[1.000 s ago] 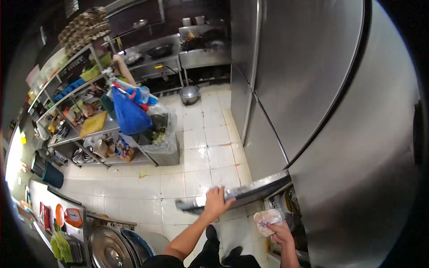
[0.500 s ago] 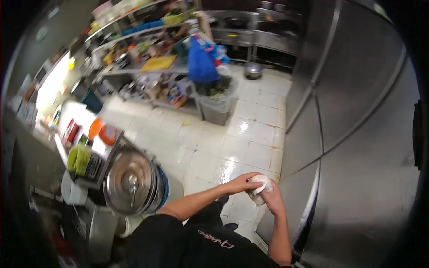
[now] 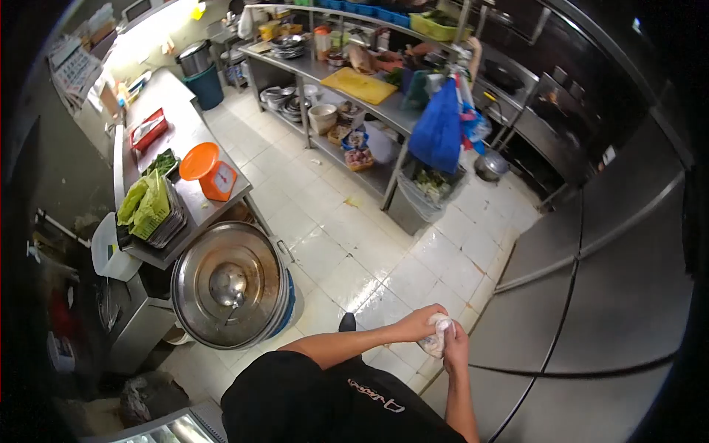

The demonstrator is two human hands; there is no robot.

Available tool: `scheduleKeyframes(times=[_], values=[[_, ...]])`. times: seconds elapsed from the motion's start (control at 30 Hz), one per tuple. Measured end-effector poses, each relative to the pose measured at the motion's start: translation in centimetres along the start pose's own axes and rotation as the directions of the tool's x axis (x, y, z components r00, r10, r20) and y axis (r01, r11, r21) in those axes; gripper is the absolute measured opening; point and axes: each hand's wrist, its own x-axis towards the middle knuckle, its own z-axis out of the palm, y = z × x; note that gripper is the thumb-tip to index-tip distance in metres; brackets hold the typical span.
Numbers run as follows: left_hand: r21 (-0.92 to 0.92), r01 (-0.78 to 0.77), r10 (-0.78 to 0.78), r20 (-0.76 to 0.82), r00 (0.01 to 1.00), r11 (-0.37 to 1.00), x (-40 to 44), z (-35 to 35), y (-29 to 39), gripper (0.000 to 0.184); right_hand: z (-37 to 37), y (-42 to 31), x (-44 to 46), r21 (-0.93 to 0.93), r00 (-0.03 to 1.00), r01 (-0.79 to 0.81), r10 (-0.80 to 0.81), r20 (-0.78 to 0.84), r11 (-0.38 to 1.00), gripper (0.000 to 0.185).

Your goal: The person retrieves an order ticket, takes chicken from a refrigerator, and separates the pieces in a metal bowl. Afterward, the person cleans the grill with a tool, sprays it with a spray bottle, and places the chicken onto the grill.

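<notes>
A small white plastic bag bundle (image 3: 437, 338) is held between my two hands in front of my body, its contents hidden. My left hand (image 3: 418, 323) is closed around its upper left side. At the right, my right hand (image 3: 456, 350) pinches the bag's twisted, gathered part. Close beside my right hand stand the steel cabinet doors (image 3: 613, 310), which neither hand touches.
To the left is a drum with a large steel lid (image 3: 196, 295) and a ladle (image 3: 230, 284) on it. An orange scale (image 3: 214, 173) and leafy greens (image 3: 148, 203) sit on a steel counter. A lined bin (image 3: 413, 203) stands ahead below a blue bag (image 3: 437, 129). The tiled floor (image 3: 317, 251) looks wet.
My view has swung left, so the counter and shelves show more fully. Both hands still grip the bag bundle. The gap at the lower steel door no longer shows.
</notes>
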Motion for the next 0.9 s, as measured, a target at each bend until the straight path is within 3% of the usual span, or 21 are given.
scheduleKeyframes(times=[0.07, 0.1, 0.27, 0.37, 0.5, 0.6, 0.63, 0.67, 0.83, 0.9], values=[[0.143, -0.066, 0.081, -0.100, 0.992, 0.988, 2.0, -3.4, -0.1, 0.035, 1.8, -2.1, 3.8, 0.209, 0.986, -0.081, 0.048, 0.159, 0.975, 0.029], [0.130, -0.052, 0.070, -0.138, 0.988, 0.990, 2.9, -5.0, -0.3, 0.033, 2.4, -3.0, 5.6, 0.305, 0.969, -0.137, 0.064, 0.239, 0.942, 0.030], [0.169, -0.017, 0.065, -0.282, 0.957, 0.986, 6.7, -13.5, 3.3, 0.027, 7.1, -8.0, 14.0, 0.406, 0.914, -0.217, 0.039, 0.403, 0.888, 0.031], [0.154, 0.005, 0.038, -0.276, 0.960, 0.988, 9.6, -18.0, 4.0, 0.030, 9.1, -10.4, 18.7, 0.489, 0.866, -0.294, 0.013, 0.499, 0.821, 0.032], [0.227, -0.026, 0.098, -0.314, 0.944, 0.973, 14.8, -24.3, 2.7, 0.030, 11.8, -11.9, 27.8, 0.463, 0.817, -0.350, 0.024, 0.576, 0.814, 0.031], [0.148, 0.108, -0.048, -0.362, 0.931, 0.983, 17.9, -29.3, 3.6, 0.029, 13.1, -11.1, 34.6, 0.405, 0.764, -0.365, 0.021, 0.645, 0.838, 0.029], [0.222, 0.004, 0.087, -0.396, 0.914, 0.975, 19.2, -31.1, 1.9, 0.027, 14.8, -12.6, 36.1, 0.420, 0.763, -0.355, -0.001, 0.646, 0.835, 0.028], [0.213, 0.033, 0.066, -0.442, 0.894, 0.976, 20.0, -32.5, 2.7, 0.027, 16.4, -14.2, 37.7, 0.434, 0.760, -0.343, -0.025, 0.649, 0.833, 0.027], [0.120, 0.157, -0.049, -0.624, 0.780, 0.980, 20.1, -41.5, 7.2, 0.029, 24.4, -20.4, 45.2, 0.266, 0.536, -0.391, -0.017, 0.844, 0.881, 0.035], [0.207, 0.121, 0.061, -0.702, 0.709, 0.971, 20.6, -45.3, 7.8, 0.028, 28.1, -22.9, 48.8, 0.172, 0.438, -0.360, 0.004, 0.899, 0.917, 0.038]])
